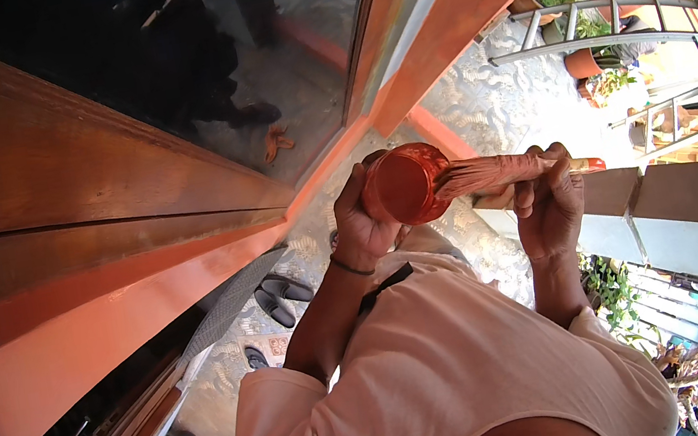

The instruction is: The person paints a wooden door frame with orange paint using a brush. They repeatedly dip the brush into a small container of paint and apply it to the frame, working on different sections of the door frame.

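My left hand (359,224) is wrapped round a round container of red-orange paint (404,188), whose open mouth faces up. Paint coats its inside and rim. In my right hand (548,201) is a paintbrush (489,173), gripped by its handle, with the red tip of the handle sticking out beyond my fingers. The brush's bristles point left and rest at the container's rim. Both hands are in front of my chest, close to each other.
A dark glass pane (288,71) in a wooden frame (112,184) stands to the left and ahead. Orange wall trim (126,320) runs beneath it. Aluminium ladders (624,38) and potted plants (582,64) are at the right. Black sandals (284,295) lie on the patterned floor.
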`<act>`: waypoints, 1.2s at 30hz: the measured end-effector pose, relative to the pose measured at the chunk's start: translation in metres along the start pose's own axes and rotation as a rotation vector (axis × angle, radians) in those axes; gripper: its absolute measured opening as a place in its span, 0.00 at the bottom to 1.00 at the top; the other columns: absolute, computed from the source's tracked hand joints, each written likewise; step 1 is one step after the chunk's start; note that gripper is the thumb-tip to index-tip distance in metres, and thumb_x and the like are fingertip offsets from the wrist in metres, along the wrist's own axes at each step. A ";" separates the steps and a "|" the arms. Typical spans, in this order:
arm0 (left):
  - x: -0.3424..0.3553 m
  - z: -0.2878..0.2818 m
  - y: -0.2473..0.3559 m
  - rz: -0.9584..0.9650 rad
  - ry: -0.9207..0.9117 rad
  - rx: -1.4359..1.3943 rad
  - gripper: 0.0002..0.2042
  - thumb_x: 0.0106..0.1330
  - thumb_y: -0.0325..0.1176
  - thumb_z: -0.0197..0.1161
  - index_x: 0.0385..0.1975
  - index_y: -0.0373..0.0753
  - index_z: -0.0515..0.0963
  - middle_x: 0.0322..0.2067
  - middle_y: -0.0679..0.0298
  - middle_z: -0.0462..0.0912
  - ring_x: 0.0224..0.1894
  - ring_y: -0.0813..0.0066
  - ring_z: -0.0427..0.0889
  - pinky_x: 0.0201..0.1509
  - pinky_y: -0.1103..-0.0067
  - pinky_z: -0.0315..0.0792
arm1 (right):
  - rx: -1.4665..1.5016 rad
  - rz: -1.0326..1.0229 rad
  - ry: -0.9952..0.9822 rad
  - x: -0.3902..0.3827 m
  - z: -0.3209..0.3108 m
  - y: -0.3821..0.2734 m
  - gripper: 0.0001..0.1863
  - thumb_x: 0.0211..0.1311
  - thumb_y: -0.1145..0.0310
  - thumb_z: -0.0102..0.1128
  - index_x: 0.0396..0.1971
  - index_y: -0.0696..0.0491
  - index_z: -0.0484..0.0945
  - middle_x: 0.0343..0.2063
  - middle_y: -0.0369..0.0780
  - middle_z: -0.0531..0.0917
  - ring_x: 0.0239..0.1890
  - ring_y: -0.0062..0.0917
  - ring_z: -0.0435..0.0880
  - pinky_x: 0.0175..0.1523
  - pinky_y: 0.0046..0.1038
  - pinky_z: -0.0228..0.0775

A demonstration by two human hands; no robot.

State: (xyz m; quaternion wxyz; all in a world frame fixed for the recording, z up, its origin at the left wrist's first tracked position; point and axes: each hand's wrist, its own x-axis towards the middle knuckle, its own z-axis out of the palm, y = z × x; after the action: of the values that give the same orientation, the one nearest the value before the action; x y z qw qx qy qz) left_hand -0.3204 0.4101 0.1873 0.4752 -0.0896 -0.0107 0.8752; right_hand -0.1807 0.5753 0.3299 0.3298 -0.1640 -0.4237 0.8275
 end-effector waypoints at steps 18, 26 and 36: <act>0.012 -0.025 0.010 -0.010 0.031 0.028 0.27 0.80 0.54 0.57 0.66 0.39 0.76 0.64 0.54 0.81 0.68 0.51 0.78 0.72 0.50 0.73 | -0.997 -0.855 0.008 0.181 0.048 -0.122 0.17 0.70 0.68 0.72 0.50 0.65 0.83 0.37 0.44 0.91 0.36 0.28 0.92 0.42 0.27 0.83; 0.008 -0.033 0.015 0.058 0.037 0.140 0.26 0.80 0.57 0.55 0.64 0.43 0.77 0.63 0.55 0.82 0.66 0.50 0.79 0.70 0.48 0.74 | -1.490 -1.311 -0.123 0.273 0.058 -0.154 0.09 0.66 0.70 0.73 0.44 0.53 0.88 0.37 0.43 0.90 0.35 0.30 0.92 0.41 0.31 0.82; 0.008 -0.040 0.022 0.097 0.107 0.167 0.23 0.79 0.55 0.56 0.62 0.47 0.79 0.62 0.57 0.82 0.66 0.51 0.79 0.68 0.46 0.74 | -2.271 -1.827 -0.142 0.275 0.092 -0.168 0.14 0.53 0.68 0.66 0.42 0.47 0.82 0.49 0.35 0.83 0.57 0.28 0.83 0.60 0.36 0.78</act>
State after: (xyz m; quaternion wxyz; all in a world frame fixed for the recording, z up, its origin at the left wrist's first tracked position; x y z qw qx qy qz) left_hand -0.3364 0.4021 0.1449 0.4379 -0.0969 0.0921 0.8890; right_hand -0.3632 0.7798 0.5222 0.4043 0.0303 -0.8052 -0.4327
